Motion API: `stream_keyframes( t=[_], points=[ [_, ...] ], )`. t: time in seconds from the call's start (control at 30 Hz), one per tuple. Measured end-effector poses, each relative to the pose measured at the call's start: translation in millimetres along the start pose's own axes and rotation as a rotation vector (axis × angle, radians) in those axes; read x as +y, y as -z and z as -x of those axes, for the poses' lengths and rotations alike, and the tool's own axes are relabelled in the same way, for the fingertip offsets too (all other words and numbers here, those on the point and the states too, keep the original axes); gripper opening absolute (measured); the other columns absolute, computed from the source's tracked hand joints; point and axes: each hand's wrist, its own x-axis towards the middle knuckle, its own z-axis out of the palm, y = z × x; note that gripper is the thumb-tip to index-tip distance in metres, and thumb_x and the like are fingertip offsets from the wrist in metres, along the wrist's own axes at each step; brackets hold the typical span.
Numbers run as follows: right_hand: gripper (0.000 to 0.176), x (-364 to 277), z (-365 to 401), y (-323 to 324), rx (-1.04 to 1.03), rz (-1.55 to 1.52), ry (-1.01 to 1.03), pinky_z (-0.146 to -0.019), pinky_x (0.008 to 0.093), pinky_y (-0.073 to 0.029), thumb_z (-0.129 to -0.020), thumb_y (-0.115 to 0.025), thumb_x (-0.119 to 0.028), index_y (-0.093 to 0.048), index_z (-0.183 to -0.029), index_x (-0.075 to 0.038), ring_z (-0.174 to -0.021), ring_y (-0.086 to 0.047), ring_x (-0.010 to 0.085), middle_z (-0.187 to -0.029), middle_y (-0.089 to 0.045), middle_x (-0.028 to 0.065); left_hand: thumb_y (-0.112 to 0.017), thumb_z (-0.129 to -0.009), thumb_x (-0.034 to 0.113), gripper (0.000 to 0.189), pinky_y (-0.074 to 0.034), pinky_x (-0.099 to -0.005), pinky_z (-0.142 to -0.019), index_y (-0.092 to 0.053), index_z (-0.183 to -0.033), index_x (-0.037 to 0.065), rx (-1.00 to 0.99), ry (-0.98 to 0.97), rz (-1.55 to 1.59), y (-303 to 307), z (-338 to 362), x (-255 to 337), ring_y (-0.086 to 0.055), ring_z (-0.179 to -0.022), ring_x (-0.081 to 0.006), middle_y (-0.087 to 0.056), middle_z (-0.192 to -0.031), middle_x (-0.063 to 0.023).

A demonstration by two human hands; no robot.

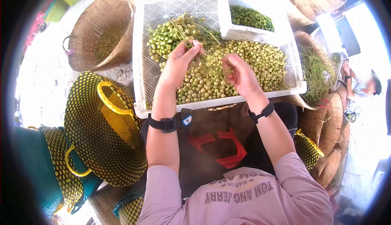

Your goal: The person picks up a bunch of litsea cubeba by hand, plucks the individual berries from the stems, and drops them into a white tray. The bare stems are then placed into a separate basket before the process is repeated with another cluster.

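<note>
From where I stand, the hands are apart over the white tray: the left hand pinches thin stems, the right hand curls close by, on what I can't tell. Loose berries spread beneath them, with bunches toward ten o'clock. A white box takes up the tray's one o'clock corner. Outside it, a wicker basket stands at nine, a yellow-and-black basket at eight, and green stalks crowd three.

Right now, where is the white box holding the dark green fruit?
In the head view, the white box sits at the far right corner of the large tray, just beyond the loose pale fruit and the right hand.
</note>
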Motion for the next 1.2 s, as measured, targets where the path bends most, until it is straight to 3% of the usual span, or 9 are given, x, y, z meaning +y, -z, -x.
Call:
stream_keyframes(
  t=[0.07,0.47,0.57,0.73,0.93,1.0,1.07,1.13,1.2],
  points=[
    [0.032,1,1,-6,-0.058,0.403,0.062,-0.044,0.0187,-0.030,-0.091,-0.060,-0.037,-0.057,-0.100,-0.007,-0.055,-0.039,0.0025,-0.073,-0.050,-0.0052,-0.052,-0.096,0.023,0.013,-0.042,-0.0222,-0.073,-0.057,-0.100,0.012,0.015,0.003,-0.050,-3,1,0,-0.052,-0.086,-0.0042,-0.058,-0.091,0.0048],
    [0.028,1,-1,-13,0.012,0.477,0.151,-0.056,0.0187,-0.032,-0.089,-0.066,-0.026,-0.064,-0.101,-0.001,-0.066,-0.042,0.0010,-0.078,-0.056,-0.0053,-0.063,-0.090,0.014,0.015,-0.044,-0.0194,-0.064,-0.063,-0.102,0.005,0.055,-0.150,-0.252,-13,1,-1,-0.054,-0.073,-0.0028,-0.063,-0.084,0.0019],
    [0.024,-8,-6,-3,-0.061,0.716,0.170,-0.059,0.0222,-0.039,-0.090,-0.064,-0.020,-0.063,-0.101,0.001,-0.069,-0.049,0.0034,-0.077,-0.059,-0.0016,-0.063,-0.090,0.013,0.014,-0.043,-0.0192,-0.061,-0.064,-0.101,0.005,0.040,-0.087,-0.271,-10,1,-1,-0.053,-0.068,-0.0028,-0.063,-0.080,0.0023],
    [0.019,-16,-15,9,-0.157,1.122,0.525,-0.068,0.0306,-0.047,-0.089,-0.061,-0.011,-0.061,-0.102,0.003,-0.076,-0.060,0.0161,-0.088,-0.063,0.0111,-0.062,-0.090,0.013,0.014,-0.044,-0.0194,-0.060,-0.064,-0.100,0.004,0.060,-0.063,-0.255,-15,-4,-13,-0.053,-0.066,-0.0030,-0.064,-0.079,0.0011],
    [0.017,-25,-31,37,0.039,1.426,0.495,-0.069,0.0297,-0.047,-0.090,-0.060,-0.016,-0.061,-0.100,-0.003,-0.080,-0.060,0.0193,-0.098,-0.063,0.0090,-0.060,-0.093,0.018,0.017,-0.045,-0.0193,-0.066,-0.062,-0.105,0.006,0.133,-0.001,-0.177,0,-7,-11,-0.057,-0.077,-0.0047,-0.066,-0.090,-0.0010],
    [0.018,-24,-33,38,0.074,1.631,0.936,-0.077,0.0292,-0.046,-0.091,-0.059,-0.021,-0.063,-0.101,-0.007,-0.087,-0.060,0.0188,-0.105,-0.064,0.0066,-0.059,-0.093,0.020,0.020,-0.046,-0.0195,-0.067,-0.062,-0.107,0.007,0.075,0.030,-0.070,-2,-4,-8,-0.057,-0.082,-0.0051,-0.065,-0.093,0.0003],
    [0.021,-24,-29,28,0.016,1.550,0.813,-0.084,0.0266,-0.043,-0.091,-0.060,-0.024,-0.063,-0.104,-0.007,-0.093,-0.058,0.0152,-0.105,-0.064,0.0035,-0.059,-0.093,0.022,0.022,-0.046,-0.0178,-0.068,-0.062,-0.109,0.008,0.047,0.059,-0.052,-2,-4,-7,-0.057,-0.084,-0.0037,-0.065,-0.095,0.0017],
    [0.025,-24,-19,11,-0.147,0.763,0.176,-0.084,0.0251,-0.042,-0.092,-0.061,-0.024,-0.063,-0.107,-0.005,-0.094,-0.055,0.0101,-0.103,-0.063,0.0016,-0.061,-0.092,0.020,0.022,-0.046,-0.0195,-0.071,-0.063,-0.110,0.007,0.009,0.077,0.061,-4,-4,-8,-0.057,-0.082,-0.0045,-0.065,-0.093,-0.0002],
    [0.027,-21,-13,-4,-0.202,0.680,0.159,-0.082,0.0228,-0.041,-0.092,-0.061,-0.024,-0.062,-0.108,-0.002,-0.092,-0.053,0.0068,-0.099,-0.062,0.0010,-0.061,-0.091,0.019,0.022,-0.045,-0.0189,-0.072,-0.062,-0.110,0.007,0.006,0.093,0.075,-11,-1,-3,-0.058,-0.084,-0.0050,-0.065,-0.093,0.0002]
  ],
)
